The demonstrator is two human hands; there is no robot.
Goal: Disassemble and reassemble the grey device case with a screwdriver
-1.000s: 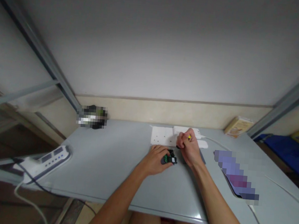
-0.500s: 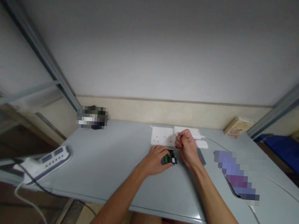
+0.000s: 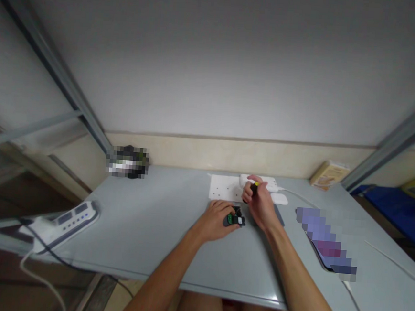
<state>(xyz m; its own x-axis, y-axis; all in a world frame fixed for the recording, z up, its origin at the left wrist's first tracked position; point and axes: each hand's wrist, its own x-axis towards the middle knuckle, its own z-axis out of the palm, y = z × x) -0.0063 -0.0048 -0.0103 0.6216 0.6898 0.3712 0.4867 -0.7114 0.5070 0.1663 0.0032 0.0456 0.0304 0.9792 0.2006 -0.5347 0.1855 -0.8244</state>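
Dim, even indoor light was recorded; the wall (image 3: 215,55) was graded grey upward. A small glare spot was seen on the front edge of the table (image 3: 133,226). The metal posts (image 3: 52,66) were splayed by wide-angle distortion at the edges. The small dark part (image 3: 235,220) at the left hand (image 3: 214,221) was not resolved.

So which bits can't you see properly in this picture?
All in the head view:
black-and-green part: too small to identify, and half covered by the left hand.
yellow-tipped tool: mostly inside the right hand, so its working end is hidden.
back-left object and flat object on the right: both blurred into squares.
white cable: cut off by the bottom edge.
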